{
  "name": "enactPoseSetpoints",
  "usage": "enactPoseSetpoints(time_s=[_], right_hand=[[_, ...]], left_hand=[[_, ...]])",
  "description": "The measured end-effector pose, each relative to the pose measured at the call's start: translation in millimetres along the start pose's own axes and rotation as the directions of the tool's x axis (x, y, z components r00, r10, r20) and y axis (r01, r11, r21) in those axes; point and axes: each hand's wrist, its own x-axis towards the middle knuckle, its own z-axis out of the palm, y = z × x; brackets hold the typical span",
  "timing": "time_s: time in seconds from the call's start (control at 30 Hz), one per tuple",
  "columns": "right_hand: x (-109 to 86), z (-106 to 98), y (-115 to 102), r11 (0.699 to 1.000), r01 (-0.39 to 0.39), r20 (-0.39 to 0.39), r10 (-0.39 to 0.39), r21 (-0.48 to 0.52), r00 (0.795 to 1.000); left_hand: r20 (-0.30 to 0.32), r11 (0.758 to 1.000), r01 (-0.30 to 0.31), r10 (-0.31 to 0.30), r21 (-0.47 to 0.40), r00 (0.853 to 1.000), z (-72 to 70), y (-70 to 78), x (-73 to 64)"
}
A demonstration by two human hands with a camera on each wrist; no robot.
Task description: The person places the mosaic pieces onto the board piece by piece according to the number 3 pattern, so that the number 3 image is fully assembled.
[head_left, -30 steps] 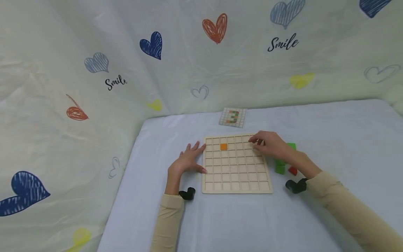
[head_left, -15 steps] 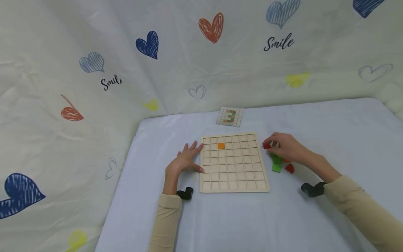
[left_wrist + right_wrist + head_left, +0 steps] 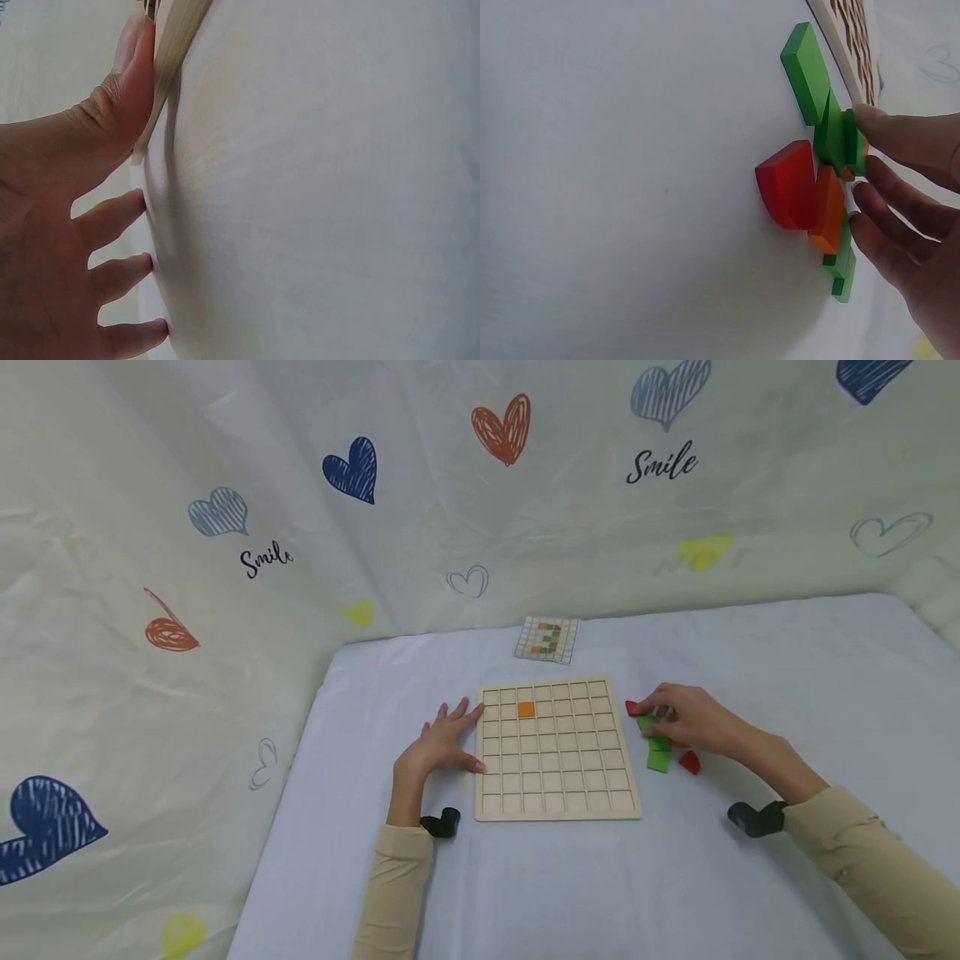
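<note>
Now swapped: the right hand [image 3: 686,718] has let go of the small red wooden piece [image 3: 630,708] it held half a second ago, and pinches a green square wooden tile [image 3: 855,142] between thumb and fingertip. Cannot tell if that tile is off the cloth.

Red piece now lies just outside the right edge of the pale wooden grid board [image 3: 558,810], toward its far right corner, partly covered by the fingers. A second ago the right hand was over that corner; nothing shows as added there.

Left hand [image 3: 441,750] unchanged: fingers spread, thumb and index tip at the board's left edge, gripping nothing. Looks like it's steadying the board.

On the board: one orange square wooden tile [image 3: 527,709], second row from the far edge, third column from the left. Same cell as before. Rest of the stock sits by the right edge: loose green square tiles [image 3: 657,761], a red quarter-round piece [image 3: 690,762], an orange tile [image 3: 679,744] mostly under the hand.

Paper pattern card [image 3: 547,639] lies beyond the board's far edge, in orange, green and red.

Meaning, my read: piece choice changed, red parked, green picked. Fill count still one, so early days.
</note>
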Motion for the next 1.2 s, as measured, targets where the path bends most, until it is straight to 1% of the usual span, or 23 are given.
enactPoseSetpoints(time_s=[0.17, 0.27, 0.47, 0.7, 0.83, 0.97, 1.2], right_hand=[[-1.4, 0.3, 1.5, 1.000, 0.008, -0.002, -0.008, -0.021, 1.000], [-1.4, 1.5, 2.1, 1.000, -0.001, -0.010, 0.000, -0.031, 1.000], [-2.5, 4.4, 2.6, 0.999, -0.010, -0.061, 0.007, -0.041, 0.998], [-6.1, 2.0, 2.4, 0.999, -0.033, -0.103, 0.031, -0.019, 0.994], [-5.4, 0.3, 2.7, 0.999, -0.022, -0.122, 0.018, -0.028, 0.992], [-3.1, -0.3, 0.9, 1.000, -0.019, -0.133, 0.019, 0.002, 0.991], [5.5, -0.7, -9.1, 0.995, -0.079, -0.112, 0.086, 0.065, 0.990]], left_hand=[[0.001, 1.000, -0.003, 0.003, -0.006, 1.000, 0.8, 0.1, 0.8], [-0.001, 1.000, 0.001, -0.001, -0.008, 1.000, 1.3, 0.3, 1.0], [-0.007, 1.000, 0.002, -0.002, -0.007, 1.000, 2.4, 0.5, 0.4], [-0.003, 1.000, 0.003, -0.003, -0.020, 1.000, 2.1, 1.3, -1.1], [-0.010, 1.000, -0.001, 0.001, -0.019, 1.000, 1.8, 2.1, -1.8], [-0.014, 1.000, 0.001, -0.001, -0.011, 1.000, 1.5, 2.6, -2.1], [-0.007, 1.000, 0.005, -0.005, 0.008, 1.000, 0.0, 4.0, -2.7]])
